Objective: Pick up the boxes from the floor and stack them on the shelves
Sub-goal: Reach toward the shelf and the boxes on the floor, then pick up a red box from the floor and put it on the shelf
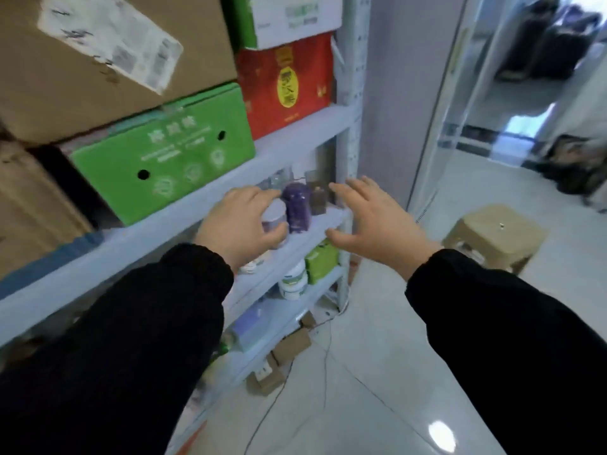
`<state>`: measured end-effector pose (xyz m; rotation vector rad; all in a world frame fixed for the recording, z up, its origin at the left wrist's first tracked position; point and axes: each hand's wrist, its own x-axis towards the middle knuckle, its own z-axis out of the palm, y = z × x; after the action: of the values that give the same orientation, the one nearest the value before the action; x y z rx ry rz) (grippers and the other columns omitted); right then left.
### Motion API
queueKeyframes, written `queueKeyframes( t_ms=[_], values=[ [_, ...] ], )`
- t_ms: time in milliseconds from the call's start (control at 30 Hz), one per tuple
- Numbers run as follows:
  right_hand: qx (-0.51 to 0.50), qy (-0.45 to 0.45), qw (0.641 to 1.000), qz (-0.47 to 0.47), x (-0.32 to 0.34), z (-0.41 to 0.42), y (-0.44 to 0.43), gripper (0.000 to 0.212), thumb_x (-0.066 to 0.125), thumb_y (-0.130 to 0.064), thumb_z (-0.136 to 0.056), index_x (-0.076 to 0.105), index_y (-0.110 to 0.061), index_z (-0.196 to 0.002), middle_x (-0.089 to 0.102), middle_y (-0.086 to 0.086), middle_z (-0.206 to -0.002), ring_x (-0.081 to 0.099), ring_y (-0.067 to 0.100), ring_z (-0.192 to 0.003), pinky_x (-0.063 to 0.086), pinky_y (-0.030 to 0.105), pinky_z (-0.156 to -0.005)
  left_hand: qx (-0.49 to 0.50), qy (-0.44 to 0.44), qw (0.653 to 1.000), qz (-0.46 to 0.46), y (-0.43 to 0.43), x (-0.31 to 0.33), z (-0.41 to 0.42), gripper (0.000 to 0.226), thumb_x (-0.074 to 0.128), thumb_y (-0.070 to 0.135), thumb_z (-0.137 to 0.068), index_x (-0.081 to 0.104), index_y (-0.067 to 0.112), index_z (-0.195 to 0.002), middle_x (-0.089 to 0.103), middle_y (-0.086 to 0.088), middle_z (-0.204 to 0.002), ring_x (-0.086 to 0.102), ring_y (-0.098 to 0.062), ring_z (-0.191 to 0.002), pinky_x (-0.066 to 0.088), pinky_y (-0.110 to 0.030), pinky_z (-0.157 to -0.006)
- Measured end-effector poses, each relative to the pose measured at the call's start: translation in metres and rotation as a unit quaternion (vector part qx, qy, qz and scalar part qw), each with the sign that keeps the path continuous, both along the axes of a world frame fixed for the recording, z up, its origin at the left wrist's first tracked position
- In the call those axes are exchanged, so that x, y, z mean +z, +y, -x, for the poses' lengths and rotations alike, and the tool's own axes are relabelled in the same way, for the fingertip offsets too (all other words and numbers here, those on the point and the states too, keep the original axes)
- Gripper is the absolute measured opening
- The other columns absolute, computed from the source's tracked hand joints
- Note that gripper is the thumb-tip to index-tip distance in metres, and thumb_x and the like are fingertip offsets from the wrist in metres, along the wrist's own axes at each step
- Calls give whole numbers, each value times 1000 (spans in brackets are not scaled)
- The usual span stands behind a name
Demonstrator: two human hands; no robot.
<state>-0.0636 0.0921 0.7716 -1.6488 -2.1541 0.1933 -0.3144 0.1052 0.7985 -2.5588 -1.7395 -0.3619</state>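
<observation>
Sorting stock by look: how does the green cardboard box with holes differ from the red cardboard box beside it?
The green cardboard box shows two round holes; the red cardboard box shows a yellow round emblem. A brown carton tops the green one, a white box the red. Both stand on one shelf.

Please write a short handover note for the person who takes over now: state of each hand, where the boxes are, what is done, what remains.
Left hand: loosely curled, seems empty, in front of the pale blue metal shelves.
Right hand: open, empty.
Done: large brown cardboard box, green cardboard box and red cardboard box sit on the shelves.
To do: small brown cardboard boxes lie on the white tiled floor by the shelf foot; pick them up, stack them.
</observation>
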Motion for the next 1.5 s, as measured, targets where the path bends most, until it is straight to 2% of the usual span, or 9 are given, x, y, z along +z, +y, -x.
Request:
queueKeyframes(
  t_ms=[167,400,567,700,833,967,1100,1333,1500],
  values=[
    [-134,-12,986,99,-50,-138,-25,99,46,-76,-75,24,-31,-161,23,9,-168,12,30,-157,17,45,-125,-91,32,994,60,42,-50,-149,81,39,66,-82,47,22,-150,57,-5,-140,45,-29,-134,34,-40,-113],
    [-324,16,927,189,-130,-288,-109,93,50,-71,-81,23,-30,-161,24,10,-167,15,32,-155,19,47,-124,-240,95,955,144,40,-130,-341,91,32,74,-79,35,26,-157,46,-1,-152,33,-33,-146,31,-52,-118],
    [-471,68,846,239,-194,-344,-196,90,53,-66,-87,20,-29,-161,20,9,-168,8,31,-157,16,50,-125,-377,127,899,182,6,-191,-456,88,36,71,-85,29,25,-160,43,-2,-157,33,-26,-147,32,-48,-118],
    [-596,134,747,261,-252,-344,-280,87,55,-62,-89,22,-27,-161,22,9,-167,10,30,-157,16,50,-125,-478,154,835,224,-47,-254,-527,80,49,60,-94,26,23,-161,38,-2,-160,29,-23,-149,29,-44,-120],
    [-688,195,638,286,-317,-299,-365,88,53,-65,-86,29,-22,-159,34,11,-161,22,31,-152,26,48,-121,-552,189,761,285,-122,-321,-553,79,51,59,-95,24,26,-162,37,-1,-161,29,-19,-149,25,-36,-119],
    [-733,259,540,322,-377,-236,-434,103,37,-74,-68,37,-18,-154,44,12,-152,34,31,-143,32,46,-118,-590,237,697,331,-199,-381,-544,77,52,57,-96,24,27,-161,40,-1,-157,33,-21,-146,32,-35,-112],
    [-757,342,451,326,-428,-189,-487,98,45,-69,-69,35,-23,-155,40,8,-156,29,25,-148,32,46,-119,-596,300,647,369,-262,-441,-523,77,51,59,-95,22,30,-161,37,1,-159,33,-21,-146,33,-38,-112],
    [-764,440,369,294,-536,-163,-562,87,59,-56,-80,34,-22,-156,42,4,-157,35,22,-145,36,44,-117,-543,375,633,405,-328,-546,-506,77,52,58,-95,22,32,-161,35,0,-160,31,-21,-148,32,-40,-115],
    [-775,493,305,255,-632,-166,-614,69,68,-43,-87,45,-18,-147,59,4,-132,55,24,-125,39,29,-89,-491,393,634,450,-368,-642,-501,77,54,57,-96,24,30,-161,37,-1,-161,40,-22,-143,33,-40,-116]
  ],
)
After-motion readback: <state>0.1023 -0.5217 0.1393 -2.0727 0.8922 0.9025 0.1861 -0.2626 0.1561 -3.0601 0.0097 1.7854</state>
